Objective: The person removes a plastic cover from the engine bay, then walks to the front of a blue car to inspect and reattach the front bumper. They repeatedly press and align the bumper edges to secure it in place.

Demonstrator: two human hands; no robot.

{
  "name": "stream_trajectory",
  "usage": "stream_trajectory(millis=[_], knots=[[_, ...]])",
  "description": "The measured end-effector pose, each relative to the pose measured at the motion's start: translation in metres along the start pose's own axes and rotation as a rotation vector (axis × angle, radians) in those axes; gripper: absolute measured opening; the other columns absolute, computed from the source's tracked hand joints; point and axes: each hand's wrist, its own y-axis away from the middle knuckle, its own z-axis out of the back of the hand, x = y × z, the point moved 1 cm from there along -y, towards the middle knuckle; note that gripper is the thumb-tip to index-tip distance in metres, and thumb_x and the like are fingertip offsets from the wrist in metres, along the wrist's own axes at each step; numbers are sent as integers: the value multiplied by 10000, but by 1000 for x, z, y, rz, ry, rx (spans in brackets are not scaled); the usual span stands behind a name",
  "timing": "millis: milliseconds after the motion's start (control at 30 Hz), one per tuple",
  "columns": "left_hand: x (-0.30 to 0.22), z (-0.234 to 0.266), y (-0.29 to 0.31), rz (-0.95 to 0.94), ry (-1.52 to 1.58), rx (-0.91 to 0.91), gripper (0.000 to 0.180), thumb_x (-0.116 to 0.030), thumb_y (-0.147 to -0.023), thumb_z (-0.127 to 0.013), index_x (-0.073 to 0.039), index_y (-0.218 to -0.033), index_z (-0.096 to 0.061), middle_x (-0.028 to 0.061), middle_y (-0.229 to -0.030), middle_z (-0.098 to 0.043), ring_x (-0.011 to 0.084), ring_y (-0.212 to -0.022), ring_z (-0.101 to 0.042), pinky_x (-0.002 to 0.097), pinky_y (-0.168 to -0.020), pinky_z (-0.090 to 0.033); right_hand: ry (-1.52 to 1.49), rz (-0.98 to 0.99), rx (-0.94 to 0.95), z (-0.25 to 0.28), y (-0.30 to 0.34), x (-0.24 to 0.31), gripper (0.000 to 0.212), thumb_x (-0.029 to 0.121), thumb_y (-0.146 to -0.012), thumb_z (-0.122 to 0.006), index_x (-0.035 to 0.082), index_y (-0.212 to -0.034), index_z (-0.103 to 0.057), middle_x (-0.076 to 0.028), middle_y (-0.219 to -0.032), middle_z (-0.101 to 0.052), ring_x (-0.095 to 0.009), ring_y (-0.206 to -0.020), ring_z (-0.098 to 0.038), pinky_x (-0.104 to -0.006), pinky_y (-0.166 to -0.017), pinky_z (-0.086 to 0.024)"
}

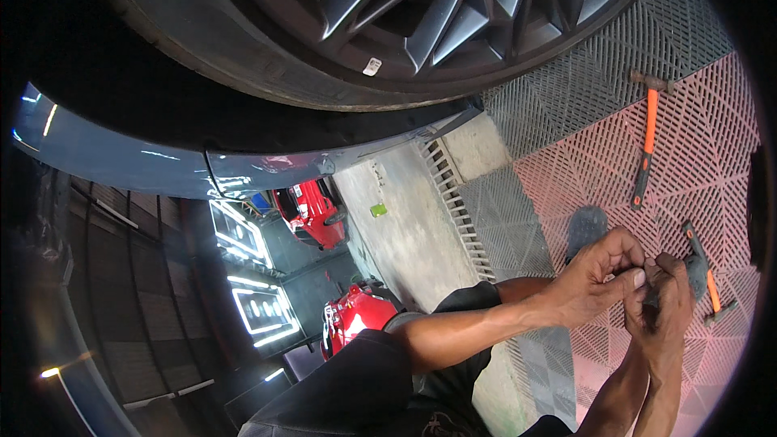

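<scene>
My left hand [599, 279] and my right hand [660, 299] meet at their fingertips above the floor tiles at the right. Both are closed in a pinch, thumbs and fingers pressed together. Whatever lies between the fingers is too small and too hidden to make out. Just beyond the hands, a hammer [650, 133] with an orange and black handle lies on the tiles. A second orange and black hammer [712, 287] lies right beside my right hand, partly covered by a dark shoe. Another dark shoe tip [587, 228] shows behind my left hand.
A large tyre [243, 65] with a dark multi-spoke wheel [453, 16] fills the top, under a grey car's fender [162, 158]. Red and grey grid tiles [583, 137] cover the floor. A drain grate [457, 202] borders concrete; red vehicles [312, 214] stand farther off.
</scene>
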Motion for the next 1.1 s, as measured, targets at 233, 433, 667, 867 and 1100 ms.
stream_trajectory(millis=[233,433,667,867,1100], knots=[[-9,0,-11,180,-34,-20,200,75,-1004,-564,-4,-1184,-529,7,-999,-573,67,-913,-584,223,-816,-502,-4,6,11,1,-2,-8,433,16,-726,-806,-8,-1127,-642,-202,-1076,-680,-341,-839,-716,-402,-700,-574],[7,4,-6,157,-368,2,189,86,-968,-564,-16,-1121,-520,14,-953,-577,47,-864,-561,233,-732,-483,-131,-94,26,-2,8,-4,461,6,-697,-810,-2,-1123,-635,-193,-1058,-674,-318,-791,-695,-383,-683,-556],[1,-6,15,246,128,69,171,-18,-1036,-600,-24,-1169,-493,17,-958,-607,61,-887,-595,248,-765,-516,-284,-262,-75,8,13,30,390,-7,-691,-783,-4,-1042,-613,-189,-997,-667,-272,-774,-685,-355,-687,-539],[-6,-37,78,286,129,81,152,-47,-1043,-612,-48,-1160,-514,-8,-968,-594,39,-863,-572,211,-723,-493,-183,-276,-40,45,35,96,308,0,-702,-748,-7,-970,-596,-174,-916,-665,-269,-749,-683,-359,-661,-546],[-44,-88,167,342,153,152,246,29,-981,-663,-43,-1186,-547,13,-1011,-630,75,-930,-617,263,-835,-535,-85,-192,166,104,75,189,261,4,-742,-756,-15,-922,-568,-208,-927,-651,-322,-626,-654,-388,-536,-534]])
